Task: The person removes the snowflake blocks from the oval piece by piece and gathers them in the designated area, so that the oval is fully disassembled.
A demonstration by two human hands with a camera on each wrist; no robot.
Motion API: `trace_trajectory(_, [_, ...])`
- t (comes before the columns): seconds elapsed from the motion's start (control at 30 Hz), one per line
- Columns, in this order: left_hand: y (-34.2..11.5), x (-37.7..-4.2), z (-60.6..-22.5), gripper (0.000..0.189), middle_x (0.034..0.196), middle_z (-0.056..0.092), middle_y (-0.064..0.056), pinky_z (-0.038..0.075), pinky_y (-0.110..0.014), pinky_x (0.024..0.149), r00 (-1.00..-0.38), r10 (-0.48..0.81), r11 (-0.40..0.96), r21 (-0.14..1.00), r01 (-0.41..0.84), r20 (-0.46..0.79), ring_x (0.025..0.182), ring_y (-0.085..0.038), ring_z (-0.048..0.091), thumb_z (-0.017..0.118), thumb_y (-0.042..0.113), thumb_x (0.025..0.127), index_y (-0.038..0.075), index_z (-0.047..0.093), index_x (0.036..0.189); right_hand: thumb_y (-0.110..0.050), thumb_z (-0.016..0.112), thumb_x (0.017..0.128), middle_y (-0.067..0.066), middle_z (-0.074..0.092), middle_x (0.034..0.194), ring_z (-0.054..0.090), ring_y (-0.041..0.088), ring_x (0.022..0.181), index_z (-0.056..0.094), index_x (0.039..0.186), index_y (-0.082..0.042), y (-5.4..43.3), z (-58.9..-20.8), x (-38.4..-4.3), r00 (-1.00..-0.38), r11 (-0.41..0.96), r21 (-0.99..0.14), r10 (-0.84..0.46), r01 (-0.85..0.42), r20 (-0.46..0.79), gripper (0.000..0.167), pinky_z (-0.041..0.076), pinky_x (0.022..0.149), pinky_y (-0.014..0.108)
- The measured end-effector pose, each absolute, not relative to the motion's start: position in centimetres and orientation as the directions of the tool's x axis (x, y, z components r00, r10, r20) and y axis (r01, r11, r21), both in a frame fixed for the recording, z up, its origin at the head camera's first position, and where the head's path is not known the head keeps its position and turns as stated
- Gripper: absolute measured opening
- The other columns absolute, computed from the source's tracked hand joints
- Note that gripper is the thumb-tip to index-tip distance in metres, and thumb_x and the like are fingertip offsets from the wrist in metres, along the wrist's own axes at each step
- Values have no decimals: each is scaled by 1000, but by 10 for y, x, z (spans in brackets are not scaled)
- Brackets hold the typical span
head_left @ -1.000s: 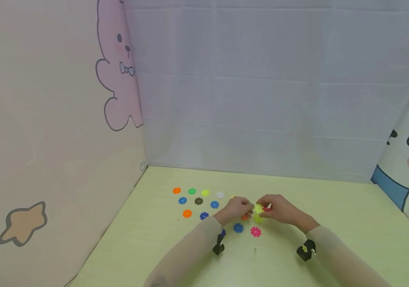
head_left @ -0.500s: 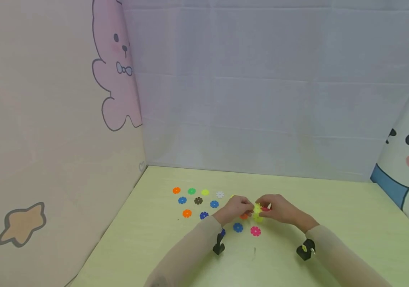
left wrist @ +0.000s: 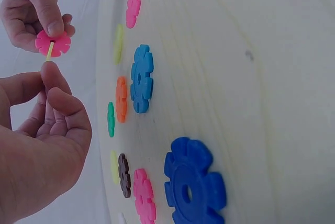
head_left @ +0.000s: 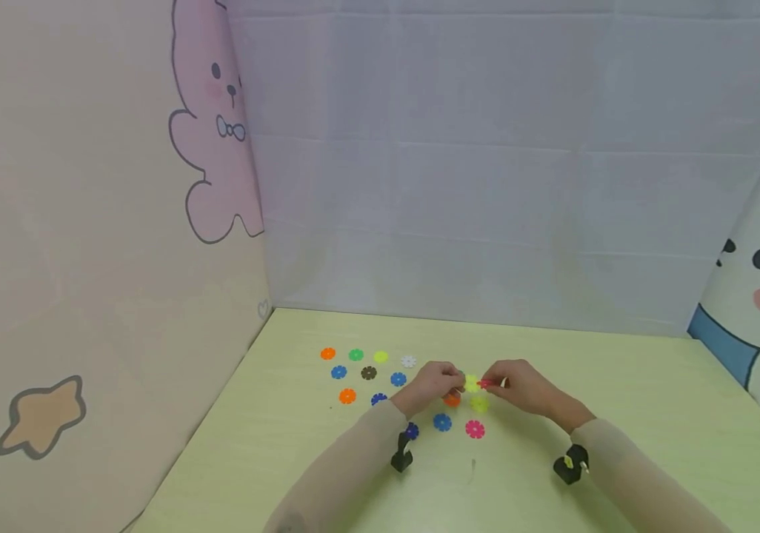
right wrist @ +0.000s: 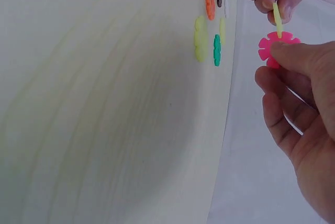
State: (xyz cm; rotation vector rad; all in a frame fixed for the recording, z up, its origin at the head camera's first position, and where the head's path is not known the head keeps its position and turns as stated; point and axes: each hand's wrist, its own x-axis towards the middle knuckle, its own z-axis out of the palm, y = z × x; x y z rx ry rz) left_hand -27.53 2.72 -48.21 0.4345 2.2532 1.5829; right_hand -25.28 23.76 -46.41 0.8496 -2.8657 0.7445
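My left hand (head_left: 430, 389) pinches a yellow flower-shaped plastic disc (right wrist: 278, 20) between thumb and forefinger. Held edge-on in both wrist views, that disc meets the rim of a pink notched disc (right wrist: 266, 51). Thumb and fingers of my right hand (right wrist: 309, 93) pinch the pink disc from the other side. Both discs are up off the table, between the two hands. Beneath them, another yellow disc (head_left: 480, 403) and an orange disc (head_left: 452, 400) lie flat. In the left wrist view, a dark blue disc (left wrist: 209, 187) lies close by my left hand.
More discs lie spread on the pale table (head_left: 620, 414), mostly to the left: orange (head_left: 328, 354), green (head_left: 356, 355), brown (head_left: 369, 373) and white (head_left: 409, 361). Blue (head_left: 443, 423) and pink (head_left: 475, 429) ones lie nearer me. A pale curtain (head_left: 487, 170) hangs behind the table.
My left hand has shifted slightly left with the yellow disc. My right fingertips, earlier around the yellow disc's edge, now grip just the pink disc, which shows more plainly.
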Motion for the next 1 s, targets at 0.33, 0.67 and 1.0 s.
trace_trajectory(0.33, [26, -273, -480, 15, 77, 63, -1, 49, -25, 69, -889, 440, 338, 941, 34, -126, 70, -13, 57, 62, 18, 91, 4, 66, 95, -5, 72, 82, -12, 62, 81, 54, 4, 70, 73, 91, -10, 231, -464, -249, -812, 704, -406, -526, -583, 254, 10, 50, 66, 25])
trace_trajectory(0.67, [22, -273, -482, 21, 85, 63, -1, 50, -34, 77, -874, 471, 272, 962, 19, -116, 81, -23, 60, 66, 22, 89, 5, 64, 100, -5, 73, 81, -10, 65, 83, 56, 4, 72, 73, 91, -10, 224, -461, -248, -776, 672, -391, -568, -629, 274, 11, 51, 66, 24])
trace_trajectory(1.0, [23, -271, -478, 20, 88, 62, -2, 48, -33, 79, -894, 427, 306, 952, 0, -137, 83, -20, 58, 65, 21, 89, 6, 63, 102, -2, 74, 79, -10, 65, 80, 56, 4, 69, 74, 90, -8, 223, -460, -250, -748, 654, -363, -585, -664, 314, 12, 51, 64, 23])
